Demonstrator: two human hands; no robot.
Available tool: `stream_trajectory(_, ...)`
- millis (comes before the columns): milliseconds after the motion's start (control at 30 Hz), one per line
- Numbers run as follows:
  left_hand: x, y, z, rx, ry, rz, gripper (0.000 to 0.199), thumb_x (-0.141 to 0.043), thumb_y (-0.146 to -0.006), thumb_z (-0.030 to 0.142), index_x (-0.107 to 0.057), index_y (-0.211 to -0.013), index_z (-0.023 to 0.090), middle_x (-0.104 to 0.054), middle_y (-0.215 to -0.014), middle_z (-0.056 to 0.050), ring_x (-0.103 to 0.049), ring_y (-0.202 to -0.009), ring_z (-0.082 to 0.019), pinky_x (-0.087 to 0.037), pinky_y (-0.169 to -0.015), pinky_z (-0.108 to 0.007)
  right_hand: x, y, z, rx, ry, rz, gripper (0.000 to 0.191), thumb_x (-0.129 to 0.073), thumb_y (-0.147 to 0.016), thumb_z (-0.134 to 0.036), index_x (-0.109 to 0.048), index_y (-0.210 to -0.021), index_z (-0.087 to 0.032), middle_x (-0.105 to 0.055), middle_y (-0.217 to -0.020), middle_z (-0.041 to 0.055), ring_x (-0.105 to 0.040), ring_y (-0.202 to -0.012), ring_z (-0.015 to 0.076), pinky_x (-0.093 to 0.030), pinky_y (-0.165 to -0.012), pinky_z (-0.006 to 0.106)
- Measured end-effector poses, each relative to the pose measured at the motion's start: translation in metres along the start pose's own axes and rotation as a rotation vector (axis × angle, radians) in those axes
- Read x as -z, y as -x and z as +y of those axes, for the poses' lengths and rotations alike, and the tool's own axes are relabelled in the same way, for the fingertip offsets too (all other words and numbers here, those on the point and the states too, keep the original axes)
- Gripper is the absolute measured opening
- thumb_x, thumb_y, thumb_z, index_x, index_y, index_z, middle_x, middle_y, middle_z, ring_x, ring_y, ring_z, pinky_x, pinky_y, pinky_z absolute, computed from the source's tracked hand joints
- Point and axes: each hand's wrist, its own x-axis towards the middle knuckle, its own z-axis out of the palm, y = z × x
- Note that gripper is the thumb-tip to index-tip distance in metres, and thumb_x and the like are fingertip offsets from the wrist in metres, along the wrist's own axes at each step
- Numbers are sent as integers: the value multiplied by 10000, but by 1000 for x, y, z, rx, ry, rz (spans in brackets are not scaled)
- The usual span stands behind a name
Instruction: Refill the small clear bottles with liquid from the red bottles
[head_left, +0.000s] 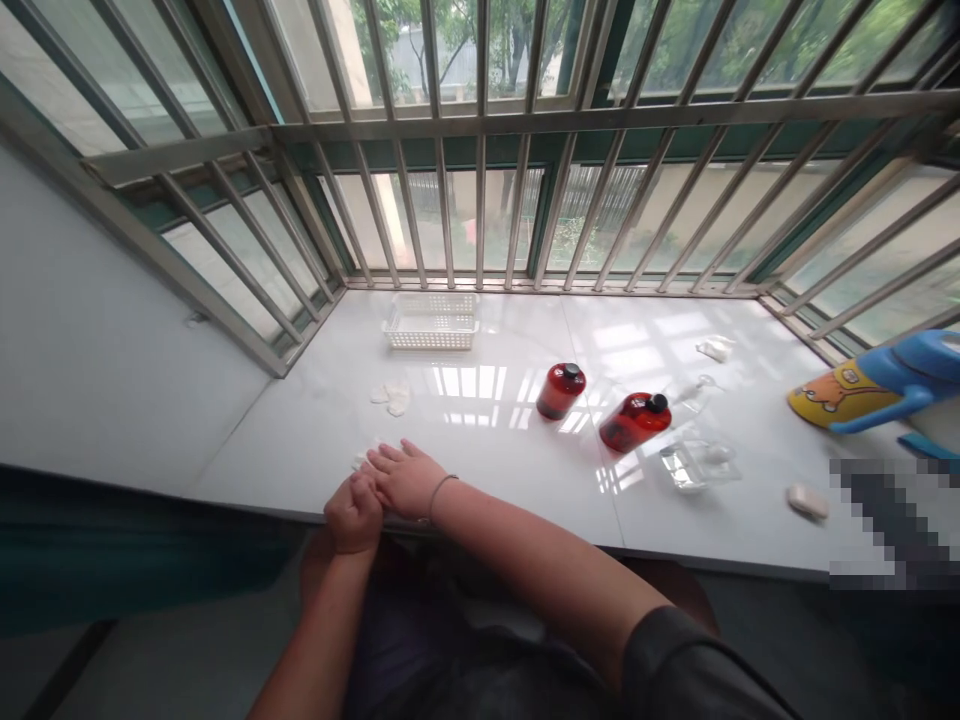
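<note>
At the front edge of the white counter (495,500), my two hands touch each other. My left hand (354,515) is closed, with its fingers curled against something white (361,461) that is mostly hidden. Over and beside it lies my right hand (409,480), palm down with the fingers stretched out and a thin band on the wrist. Whether anything is under the right palm cannot be seen. Just beyond the hands are flat, crumpled white pieces (393,398) on the counter.
A white perforated basket (433,340) stands near the barred window. Right of centre are two red bottles with black caps, one upright (561,392), one tilted (634,422). Clear plastic packaging (697,466), a whitish bar (808,502), crumpled white material (715,348) and a blue-yellow bottle (870,385) are farther right.
</note>
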Motion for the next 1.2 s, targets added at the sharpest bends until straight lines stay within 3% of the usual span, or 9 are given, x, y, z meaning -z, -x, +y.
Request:
stream_trajectory(167, -3, -2, -1, -13, 17, -6, 448, -402, -1052, 318, -597, -659, 224, -642, -625, -68, -604, -642, -221, -421, -689, -325, 27, 53, 17, -65, -61, 108, 541, -474, -1142, -445, -470, -1618, -187, -399, -1745, 154, -354, -1629, 307, -274, -1344, 511)
stream_trajectory(300, -4, -2, -1, -37, 18, -16, 449, -427, -1051, 333, -602, -652, 222, -616, -604, -56, -581, -631, -217, -402, -682, -322, 37, 135, 21, -186, -218, 222, 276, -572, -1092, -300, -672, -1328, -196, -719, -1398, 105, -601, -1406, 254, -417, -1267, 425)
stream_trajectory(467, -3, -5, -1, -49, -8, 24, 467, -435, -1043, 355, -604, -628, 223, -587, -565, -44, -549, -606, -216, -368, -655, -319, 44, 244, 27, -419, -240, 328, 128, -628, -1029, -178, -689, -1134, -216, -755, -1078, 78, -710, -1042, 246, -600, -924, 381)
stream_trajectory(667, 3, -9, 21, 89, 4, 8, 454, -484, -1007, 397, -567, -594, 229, -524, -533, -18, -512, -594, -208, -349, -612, -306, 47, 342, 28, -678, -230, 492, 100, -619, -1031, -210, -710, -1053, -246, -763, -1004, 46, -731, -942, 244, -584, -866, 380)
stream_trajectory(767, -1, -10, 62, 92, 138, -49, 475, -520, -1013, 424, -527, -579, 231, -467, -513, 14, -466, -565, -180, -348, -597, -303, 48, 369, 24, -775, -226, 507, 134, -604, -1070, -319, -725, -1058, -262, -761, -954, 31, -738, -882, 233, -581, -810, 360)
stream_trajectory(900, -25, -14, 148, -98, 466, -263, 447, -581, -1025, 426, -537, -625, 231, -494, -577, 23, -467, -586, -163, -417, -633, -303, 48, 375, 20, -788, -191, 556, 181, -581, -1083, -373, -735, -1099, -278, -779, -934, 22, -758, -833, 227, -585, -751, 335)
stream_trajectory(1033, -71, -28, 230, -230, 570, -416, 233, -650, -1006, 455, -701, -976, 230, -745, -950, -44, -705, -861, -196, -571, -756, -301, 40, 356, 12, -684, -148, 599, 175, -582, -1076, -352, -734, -1123, -279, -809, -1003, 29, -782, -889, 238, -603, -800, 342)
stream_trajectory(1133, -109, -44, 276, -297, 600, -487, 573, -825, -886, 497, -639, -1352, 220, -722, -1346, -130, -698, -1241, -282, -603, -987, -387, 25, 339, 0, -597, -126, 601, 180, -581, -1075, -312, -716, -1191, -280, -813, -1049, 27, -786, -916, 234, -601, -833, 339)
stream_trajectory(1200, -130, -55, 300, -320, 575, -581, 823, -909, -803, 517, -561, -1474, 191, -605, -1538, -194, -560, -1457, -361, -511, -1172, -491, 12, 330, -8, -539, -105, 564, 190, -587, -1064, -272, -704, -1213, -282, -811, -1054, 21, -782, -899, 228, -589, -828, 331)
